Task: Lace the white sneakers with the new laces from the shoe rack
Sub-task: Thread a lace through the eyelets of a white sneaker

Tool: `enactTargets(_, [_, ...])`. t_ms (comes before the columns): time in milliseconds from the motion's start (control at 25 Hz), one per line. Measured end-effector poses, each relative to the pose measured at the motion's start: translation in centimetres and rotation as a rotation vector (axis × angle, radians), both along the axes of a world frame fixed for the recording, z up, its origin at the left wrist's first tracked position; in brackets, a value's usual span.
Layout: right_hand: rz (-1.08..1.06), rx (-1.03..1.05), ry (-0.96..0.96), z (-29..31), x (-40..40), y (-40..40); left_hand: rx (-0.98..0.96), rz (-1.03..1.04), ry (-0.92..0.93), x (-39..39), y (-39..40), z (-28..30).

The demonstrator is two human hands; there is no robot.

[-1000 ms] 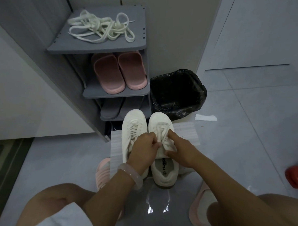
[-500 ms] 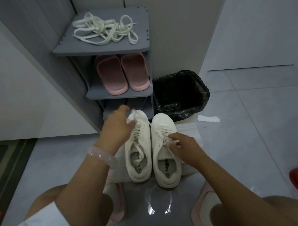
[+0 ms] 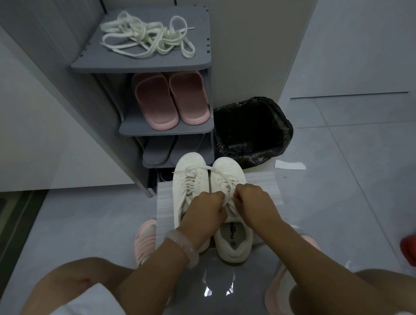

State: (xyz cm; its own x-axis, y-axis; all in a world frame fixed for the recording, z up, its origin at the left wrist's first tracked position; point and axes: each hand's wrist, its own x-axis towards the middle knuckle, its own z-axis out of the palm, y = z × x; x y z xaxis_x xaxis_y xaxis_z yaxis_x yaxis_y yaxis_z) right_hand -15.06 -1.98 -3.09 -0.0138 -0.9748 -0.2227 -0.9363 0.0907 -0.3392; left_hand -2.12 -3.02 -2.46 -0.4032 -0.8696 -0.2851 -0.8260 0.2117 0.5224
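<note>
Two white sneakers stand side by side on a white foam sheet (image 3: 269,185) on the floor: the left sneaker (image 3: 189,178) and the right sneaker (image 3: 230,231). Both carry white laces; one loose end (image 3: 192,170) lies across both toes. My left hand (image 3: 206,212) and my right hand (image 3: 255,203) meet over the right sneaker's tongue, each pinching its lace. A tangle of new white laces (image 3: 147,37) lies on the top shelf of the grey shoe rack (image 3: 139,66).
Pink slippers (image 3: 170,99) sit on the rack's second shelf, grey ones (image 3: 157,151) below. A bin with a black bag (image 3: 252,130) stands right of the rack. A paper scrap (image 3: 290,165) lies on the floor tiles; a red object (image 3: 412,249) at the right edge.
My left hand has come back from above the left sneaker's toe to the right sneaker's laces, beside my right hand. The lace end it pulled now lies across the toes.
</note>
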Motion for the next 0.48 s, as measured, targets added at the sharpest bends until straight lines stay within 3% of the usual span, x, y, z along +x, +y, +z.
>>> enactTargets(240, [0.065,-0.244,0.088,0.8,0.2,-0.5,-0.034,-0.004,0.087,0.9,0.1,0.0])
enactTargets(360, [-0.149,-0.018,-0.205,0.5,-0.9,-0.6,-0.057,0.011,0.103,0.8,0.5,-0.3])
enactTargets(480, [-0.162,0.05,-0.221,-0.3,-1.2,-0.1,-0.046,0.02,0.123,0.6,0.6,-0.5])
